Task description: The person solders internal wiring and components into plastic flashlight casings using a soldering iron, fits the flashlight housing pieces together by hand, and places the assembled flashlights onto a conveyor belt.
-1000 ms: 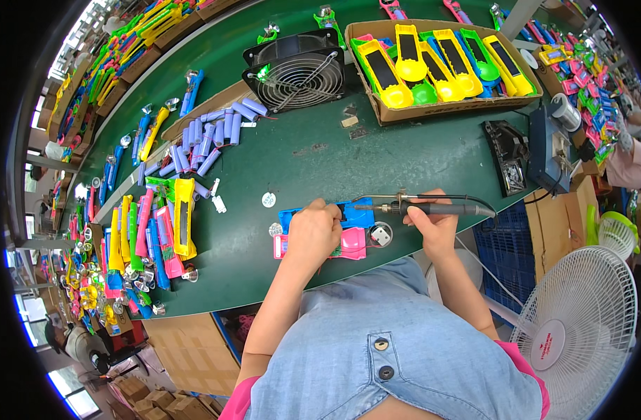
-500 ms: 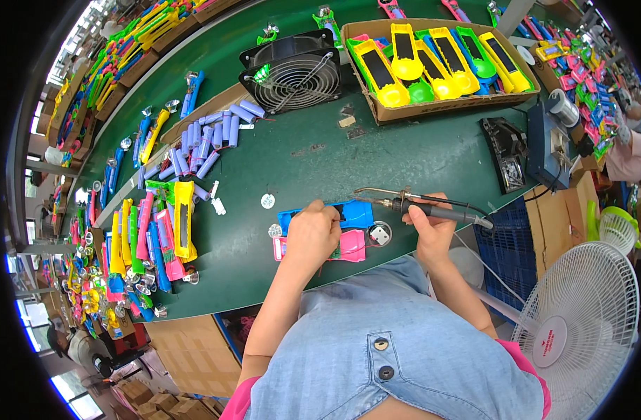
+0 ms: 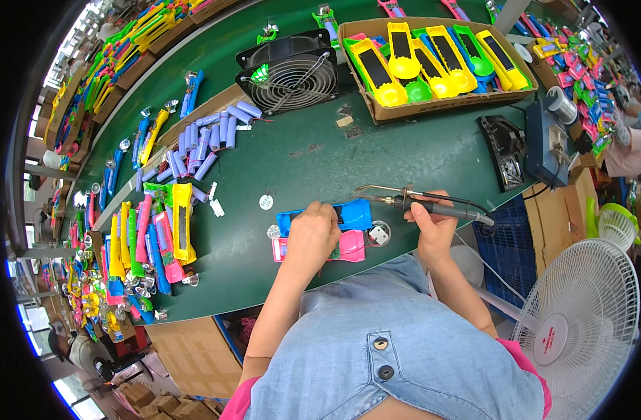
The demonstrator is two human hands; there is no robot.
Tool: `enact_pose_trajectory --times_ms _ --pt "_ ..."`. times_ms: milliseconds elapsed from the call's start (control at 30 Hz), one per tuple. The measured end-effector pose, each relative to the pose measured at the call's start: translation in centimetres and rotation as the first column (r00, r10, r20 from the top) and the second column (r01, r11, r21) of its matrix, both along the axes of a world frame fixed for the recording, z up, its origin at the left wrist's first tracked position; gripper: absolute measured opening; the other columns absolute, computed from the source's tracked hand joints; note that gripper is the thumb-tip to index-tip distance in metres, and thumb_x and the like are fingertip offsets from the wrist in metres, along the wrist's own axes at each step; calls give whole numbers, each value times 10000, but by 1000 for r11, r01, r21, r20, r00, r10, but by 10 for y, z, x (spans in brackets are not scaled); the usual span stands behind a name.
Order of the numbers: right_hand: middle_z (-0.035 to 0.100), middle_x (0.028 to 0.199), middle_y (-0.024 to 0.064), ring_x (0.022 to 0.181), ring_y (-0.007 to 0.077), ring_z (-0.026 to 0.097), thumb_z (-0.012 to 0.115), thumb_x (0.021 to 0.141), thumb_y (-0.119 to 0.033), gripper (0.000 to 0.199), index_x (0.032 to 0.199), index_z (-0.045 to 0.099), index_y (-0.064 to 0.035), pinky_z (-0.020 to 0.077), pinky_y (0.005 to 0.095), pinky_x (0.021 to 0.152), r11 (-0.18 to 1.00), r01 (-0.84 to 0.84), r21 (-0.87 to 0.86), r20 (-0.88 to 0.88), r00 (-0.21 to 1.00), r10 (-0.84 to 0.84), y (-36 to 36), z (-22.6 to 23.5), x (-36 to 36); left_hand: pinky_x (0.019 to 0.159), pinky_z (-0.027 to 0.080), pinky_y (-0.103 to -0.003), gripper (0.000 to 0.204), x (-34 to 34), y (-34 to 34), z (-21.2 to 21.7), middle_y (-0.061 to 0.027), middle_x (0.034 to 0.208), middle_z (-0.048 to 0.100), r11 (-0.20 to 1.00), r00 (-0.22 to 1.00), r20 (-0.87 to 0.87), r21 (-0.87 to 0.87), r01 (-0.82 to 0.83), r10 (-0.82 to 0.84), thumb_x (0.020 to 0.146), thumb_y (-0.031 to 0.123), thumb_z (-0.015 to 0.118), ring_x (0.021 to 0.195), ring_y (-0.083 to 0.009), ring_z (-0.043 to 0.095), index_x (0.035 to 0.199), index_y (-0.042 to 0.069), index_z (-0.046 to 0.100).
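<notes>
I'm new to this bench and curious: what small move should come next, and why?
Probably bring the soldering iron a little left, over the blue casing: the right hand holds it with its tip near the casing's right end, while the left hand covers part of the casing.

The right hand [image 3: 434, 232] holds 1 soldering iron [image 3: 441, 208].

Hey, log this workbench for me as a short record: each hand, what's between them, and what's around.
Left hand: over the blue casing; its grip is hidden
Right hand: holding a soldering iron, tip pointing left
Blue casing: near the iron's tip; contact unclear
Pink casing: beside the blue one, nearer the person
Far left: pile of purple cylinders
Far middle: black fan
Far right: carton of mostly yellow and green casings
</notes>
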State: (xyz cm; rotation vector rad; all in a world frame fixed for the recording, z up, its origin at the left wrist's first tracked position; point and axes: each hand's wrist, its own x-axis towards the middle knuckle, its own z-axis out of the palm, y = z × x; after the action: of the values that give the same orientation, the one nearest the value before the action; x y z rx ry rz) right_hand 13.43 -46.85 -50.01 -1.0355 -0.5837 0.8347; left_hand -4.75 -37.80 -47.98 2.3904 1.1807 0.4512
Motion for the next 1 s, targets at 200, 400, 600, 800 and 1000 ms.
enact_pose_trajectory --times_ms 200,400,600,800,1000 --pt "585 790 81 647 123 572 607 770 -6 165 901 505 -3 472 239 606 1000 16 1 -6 1000 -16 -2 0 2 582 457 -351 104 -9 -5 8 -119 723 542 990 983 183 -141 8 18 668 2 578 608 -281 553 769 25 576" --pt "584 792 79 639 124 571 606 772 -9 162 900 507 -3 469 238 596 1000 21 -8 -25 999 -21 -2 0 1 646 453 -332 217 -56 -18 35 -66 804 550 984 977 160 133 120 -140 648 -7 585 726 -231 536 852 64 609" --pt "584 765 82 631 137 573 604 781 -43 150 904 527 -3 451 233 574 1000 -3 -25 -120 993 0 3 4 -4 683 444 -336 284 -79 -32 26 -59 857 545 940 952 -69 154 305 -298 627 -4 600 804 -237 515 903 61 586" --pt "596 769 96 631 148 580 611 785 -77 200 954 544 6 441 232 556 999 -46 -10 -210 977 43 0 6 -12 700 464 -257 260 -52 -26 19 -106 832 614 929 691 625 -295 -222 363 748 1 597 771 -169 603 1006 -3 566" --pt "601 783 99 640 147 589 611 782 -62 198 955 544 7 457 236 558 999 -38 0 -176 984 37 1 16 -21 657 467 -217 160 -25 -7 13 -85 765 618 894 755 547 -433 -115 362 762 15 607 702 -106 584 908 -49 603"
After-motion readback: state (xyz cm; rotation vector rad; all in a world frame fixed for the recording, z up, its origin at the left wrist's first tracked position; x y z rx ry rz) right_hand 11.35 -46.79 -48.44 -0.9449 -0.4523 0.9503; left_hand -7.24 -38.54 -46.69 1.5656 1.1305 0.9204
